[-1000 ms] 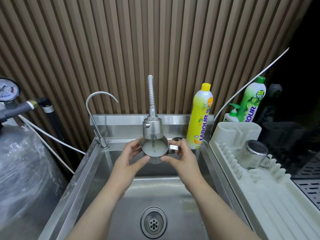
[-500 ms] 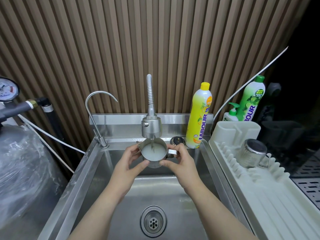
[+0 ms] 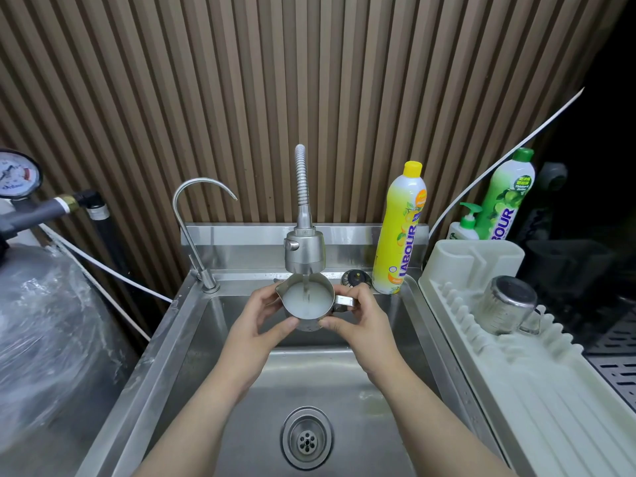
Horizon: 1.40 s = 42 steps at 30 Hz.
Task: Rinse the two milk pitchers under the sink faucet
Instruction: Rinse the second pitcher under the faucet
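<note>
Now milkier water fills the pitcher (image 3: 306, 299) under the faucet (image 3: 304, 252).

The small steel milk pitcher (image 3: 307, 302) shows little of its outer wall — fingers cover it. The round pressure gauge (image 3: 15, 173) at far left is cut by the edge — its dial unreadable.

Yellow dish soap bottle (image 3: 399, 232), green bottle (image 3: 507, 196), pump dispenser (image 3: 464, 225), pressure gauge (image 3: 17, 173)
</note>
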Each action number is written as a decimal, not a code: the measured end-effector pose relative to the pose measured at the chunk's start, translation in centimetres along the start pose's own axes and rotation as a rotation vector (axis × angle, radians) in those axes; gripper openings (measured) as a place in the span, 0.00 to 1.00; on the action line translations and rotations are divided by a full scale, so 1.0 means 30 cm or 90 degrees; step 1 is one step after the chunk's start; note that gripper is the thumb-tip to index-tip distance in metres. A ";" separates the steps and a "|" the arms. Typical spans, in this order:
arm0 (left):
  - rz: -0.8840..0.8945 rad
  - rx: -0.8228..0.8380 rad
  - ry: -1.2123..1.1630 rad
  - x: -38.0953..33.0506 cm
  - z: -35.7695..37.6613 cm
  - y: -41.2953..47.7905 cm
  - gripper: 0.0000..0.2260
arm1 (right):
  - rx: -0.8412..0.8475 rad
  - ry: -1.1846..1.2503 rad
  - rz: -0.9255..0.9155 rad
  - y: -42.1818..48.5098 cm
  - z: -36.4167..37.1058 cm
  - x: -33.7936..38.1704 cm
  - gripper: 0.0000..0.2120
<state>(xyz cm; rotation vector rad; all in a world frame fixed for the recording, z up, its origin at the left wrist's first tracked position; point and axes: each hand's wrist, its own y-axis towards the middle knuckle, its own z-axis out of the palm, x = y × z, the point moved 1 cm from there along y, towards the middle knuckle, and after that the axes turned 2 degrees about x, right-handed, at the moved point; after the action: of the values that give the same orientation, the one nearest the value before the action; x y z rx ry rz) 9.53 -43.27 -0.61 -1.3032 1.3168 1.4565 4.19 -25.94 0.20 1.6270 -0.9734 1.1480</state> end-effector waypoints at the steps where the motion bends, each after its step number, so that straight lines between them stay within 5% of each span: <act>1: -0.001 0.000 0.000 0.001 0.000 0.000 0.21 | 0.000 -0.002 0.000 0.000 0.000 0.001 0.21; 42: -0.027 -0.008 -0.022 0.006 0.001 -0.003 0.22 | 0.005 -0.009 0.003 0.010 0.003 -0.006 0.20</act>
<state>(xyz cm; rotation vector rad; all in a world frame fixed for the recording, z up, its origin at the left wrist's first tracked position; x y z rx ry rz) 9.58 -43.25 -0.80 -1.3003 1.2523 1.4550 3.89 -26.09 0.08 1.6413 -0.9826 1.1458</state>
